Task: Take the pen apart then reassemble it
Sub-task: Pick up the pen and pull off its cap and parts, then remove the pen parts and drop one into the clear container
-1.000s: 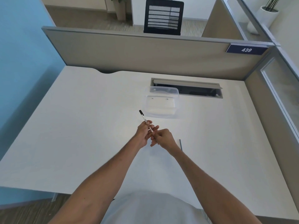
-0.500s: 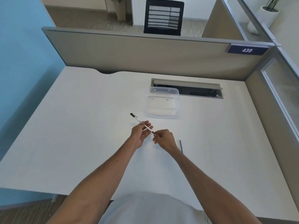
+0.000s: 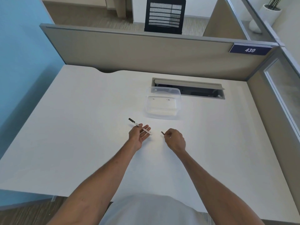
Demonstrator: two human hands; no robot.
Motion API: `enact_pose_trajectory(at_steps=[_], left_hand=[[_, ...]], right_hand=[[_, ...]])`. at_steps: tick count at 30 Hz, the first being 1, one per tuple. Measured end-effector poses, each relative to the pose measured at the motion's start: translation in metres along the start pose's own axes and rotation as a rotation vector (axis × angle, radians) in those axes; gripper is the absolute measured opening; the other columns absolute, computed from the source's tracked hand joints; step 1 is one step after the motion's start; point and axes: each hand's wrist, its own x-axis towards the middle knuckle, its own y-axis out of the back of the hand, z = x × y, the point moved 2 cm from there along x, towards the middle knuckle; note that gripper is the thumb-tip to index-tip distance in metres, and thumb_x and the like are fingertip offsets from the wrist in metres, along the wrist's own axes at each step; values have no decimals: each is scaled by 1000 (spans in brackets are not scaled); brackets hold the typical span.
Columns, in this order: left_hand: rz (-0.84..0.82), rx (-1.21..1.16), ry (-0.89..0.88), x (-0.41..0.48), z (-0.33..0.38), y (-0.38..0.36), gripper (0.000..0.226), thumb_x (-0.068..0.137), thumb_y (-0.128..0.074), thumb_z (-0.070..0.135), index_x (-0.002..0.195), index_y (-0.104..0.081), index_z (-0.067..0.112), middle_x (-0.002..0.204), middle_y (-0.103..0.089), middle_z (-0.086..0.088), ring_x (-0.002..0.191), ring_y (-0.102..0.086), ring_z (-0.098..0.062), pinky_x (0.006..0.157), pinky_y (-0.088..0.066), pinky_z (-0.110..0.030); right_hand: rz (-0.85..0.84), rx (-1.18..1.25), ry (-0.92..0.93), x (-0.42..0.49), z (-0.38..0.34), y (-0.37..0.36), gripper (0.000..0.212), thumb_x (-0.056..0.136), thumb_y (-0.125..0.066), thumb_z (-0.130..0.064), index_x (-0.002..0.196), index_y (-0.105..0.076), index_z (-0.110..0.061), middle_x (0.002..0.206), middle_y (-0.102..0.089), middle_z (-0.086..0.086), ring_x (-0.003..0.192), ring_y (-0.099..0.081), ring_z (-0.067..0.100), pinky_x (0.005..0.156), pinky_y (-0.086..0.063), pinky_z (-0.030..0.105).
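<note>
White pen barrel (image 3: 140,127) with its black cap is lying across the loosely curled fingers (image 3: 146,129) of the left hand (image 3: 138,135), palm up, just left of frame centre. The right hand (image 3: 175,140) is pinching a small dark pen piece (image 3: 162,133), knuckles up, above the table (image 3: 81,127).
</note>
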Motion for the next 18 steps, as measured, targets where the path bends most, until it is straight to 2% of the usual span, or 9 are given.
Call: enact_pose_trajectory(at_steps=[4,6,9,11,14,18], left_hand=[[23,25,-6,6,-3,7,30,113,-52,4,141,-64,1,144,-68,-23,129,-68,-37,124,-49,-51],[27,47,-8,8,-3,10,34,113,-52,3,145,-64,-1,132,-68,-18,124,-67,-33,125,-49,-51],[26,56,-13,8,1,11,39,114,-52,3,151,-61,-4,128,-66,-14,123,-66,-31,125,-49,-50],[14,55,-17,8,5,12,40,113,-53,4,152,-60,-4,132,-69,-17,126,-68,-33,125,-49,-50],[12,50,-20,9,10,13,40,113,-54,5,151,-60,-4,148,-69,-22,142,-66,-39,123,-51,-48],[38,68,-26,12,10,14,40,113,-54,5,152,-60,-4,151,-68,-23,145,-65,-40,123,-51,-48]], right_hand=[[90,-55,-125,13,8,9,23,102,-57,-14,115,-76,-15,122,-78,6,112,-75,36,98,-60,40],[105,-89,-134,18,10,10,20,103,-57,-14,114,-74,-11,120,-77,8,110,-74,37,96,-59,42],[100,-132,-116,24,10,8,19,104,-58,-14,115,-72,-8,121,-75,9,109,-74,37,95,-59,42],[93,-150,-105,26,9,6,18,105,-58,-15,116,-70,-7,121,-75,10,110,-74,38,95,-59,43],[95,-158,-98,28,8,4,20,106,-60,-19,121,-69,-8,124,-75,10,112,-74,37,96,-59,43],[101,-135,-105,28,10,4,22,106,-63,-23,123,-69,-10,125,-75,8,114,-74,35,97,-60,43]])
